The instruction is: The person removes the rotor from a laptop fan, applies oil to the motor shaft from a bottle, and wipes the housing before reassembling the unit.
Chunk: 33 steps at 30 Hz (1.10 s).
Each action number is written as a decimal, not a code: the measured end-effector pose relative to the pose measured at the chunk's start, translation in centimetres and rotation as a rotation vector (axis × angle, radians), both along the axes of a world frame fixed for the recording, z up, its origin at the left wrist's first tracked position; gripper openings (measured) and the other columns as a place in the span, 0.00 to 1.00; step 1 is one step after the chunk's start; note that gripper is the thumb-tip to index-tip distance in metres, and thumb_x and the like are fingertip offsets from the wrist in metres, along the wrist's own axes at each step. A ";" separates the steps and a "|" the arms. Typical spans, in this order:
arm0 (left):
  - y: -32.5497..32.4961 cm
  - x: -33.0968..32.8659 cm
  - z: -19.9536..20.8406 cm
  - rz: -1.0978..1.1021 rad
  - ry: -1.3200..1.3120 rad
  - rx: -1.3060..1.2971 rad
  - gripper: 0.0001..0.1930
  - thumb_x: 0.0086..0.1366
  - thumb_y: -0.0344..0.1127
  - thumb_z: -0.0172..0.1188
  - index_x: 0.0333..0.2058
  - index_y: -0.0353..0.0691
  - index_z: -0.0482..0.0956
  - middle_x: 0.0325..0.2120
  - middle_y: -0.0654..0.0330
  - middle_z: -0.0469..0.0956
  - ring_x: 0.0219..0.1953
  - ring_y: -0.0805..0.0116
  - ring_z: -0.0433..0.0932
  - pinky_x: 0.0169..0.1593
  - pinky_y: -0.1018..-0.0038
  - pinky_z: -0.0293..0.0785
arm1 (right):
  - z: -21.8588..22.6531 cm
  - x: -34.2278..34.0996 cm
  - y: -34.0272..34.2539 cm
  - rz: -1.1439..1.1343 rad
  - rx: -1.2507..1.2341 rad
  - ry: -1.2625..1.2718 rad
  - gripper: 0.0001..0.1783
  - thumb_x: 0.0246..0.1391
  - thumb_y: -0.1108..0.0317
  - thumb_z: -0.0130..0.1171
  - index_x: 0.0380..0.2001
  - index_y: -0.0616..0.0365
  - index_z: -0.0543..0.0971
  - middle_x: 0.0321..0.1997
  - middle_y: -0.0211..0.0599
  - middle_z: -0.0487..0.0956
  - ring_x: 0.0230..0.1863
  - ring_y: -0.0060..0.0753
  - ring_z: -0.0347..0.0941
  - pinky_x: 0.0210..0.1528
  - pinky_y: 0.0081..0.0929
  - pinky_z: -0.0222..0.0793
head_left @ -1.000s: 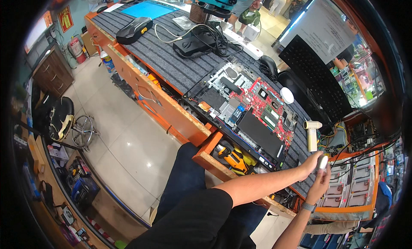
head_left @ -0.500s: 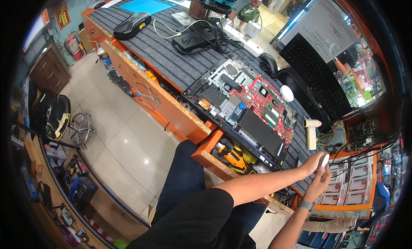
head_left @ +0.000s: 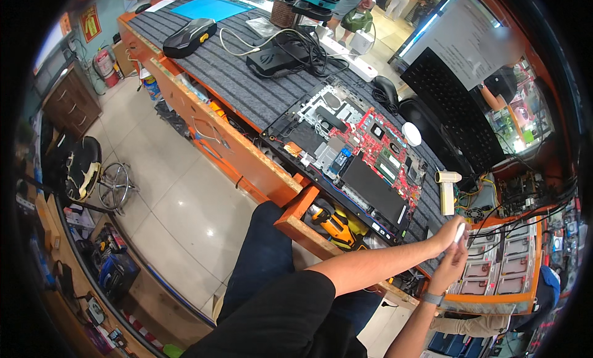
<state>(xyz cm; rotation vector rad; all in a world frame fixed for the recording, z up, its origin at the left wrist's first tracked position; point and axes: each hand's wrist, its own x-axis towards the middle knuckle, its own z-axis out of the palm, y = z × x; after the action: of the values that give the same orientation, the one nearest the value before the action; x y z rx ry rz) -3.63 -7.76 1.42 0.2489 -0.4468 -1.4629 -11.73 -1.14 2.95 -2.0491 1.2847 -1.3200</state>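
Out past the desk's right edge, both my hands are together on a small white object [head_left: 459, 233], narrow and seen nearly edge-on; its kind is unclear. My left hand [head_left: 446, 236] is closed around its upper left side, some fingers hidden. Just below, my right hand [head_left: 452, 264], with a grey watch on the wrist, has its fingertips closed against the lower end. Left of my hands an opened laptop [head_left: 370, 163] lies on the desk, its red circuit board and black battery exposed. A white round container [head_left: 411, 134] is by the laptop's far right edge.
A cream T-shaped handheld blower [head_left: 448, 191] stands beside my hands. Behind the laptop are a black keyboard [head_left: 454, 105], a mouse [head_left: 386, 89] and a black power adapter [head_left: 272, 60] with cables. Below the desk edge, an open drawer holds a yellow power tool [head_left: 333, 225].
My hands have shifted slightly left, the right one more than the left. The white object between them has turned to a narrower edge. Things on the desk stay put.
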 end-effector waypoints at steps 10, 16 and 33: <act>0.4 2.4 0.9 -0.163 0.314 0.025 0.24 0.70 0.53 0.45 0.44 0.36 0.77 0.29 0.57 0.81 0.31 0.69 0.79 0.37 0.73 0.76 | -0.5 0.3 1.0 -0.040 -0.077 0.049 0.22 0.67 0.66 0.57 0.59 0.66 0.73 0.52 0.38 0.76 0.47 0.25 0.70 0.53 0.24 0.66; 1.0 1.9 1.4 -0.182 0.255 0.101 0.25 0.70 0.55 0.46 0.40 0.37 0.78 0.30 0.59 0.80 0.33 0.68 0.78 0.41 0.72 0.74 | -0.8 -1.2 -0.6 -0.005 -0.124 0.070 0.23 0.67 0.64 0.57 0.59 0.66 0.73 0.56 0.45 0.77 0.53 0.31 0.73 0.57 0.29 0.67; 0.8 1.1 1.0 -0.125 0.181 -0.033 0.22 0.72 0.52 0.45 0.42 0.38 0.79 0.30 0.61 0.79 0.35 0.72 0.77 0.42 0.75 0.74 | 0.6 1.8 1.2 -0.021 -0.042 -0.056 0.21 0.68 0.67 0.55 0.58 0.69 0.72 0.54 0.39 0.76 0.52 0.26 0.71 0.57 0.24 0.65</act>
<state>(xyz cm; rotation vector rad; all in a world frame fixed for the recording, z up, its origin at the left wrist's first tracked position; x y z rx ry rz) -2.54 -7.01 2.43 0.0622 -0.3440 -1.5838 -9.92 0.08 3.56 -2.0164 1.2673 -1.4148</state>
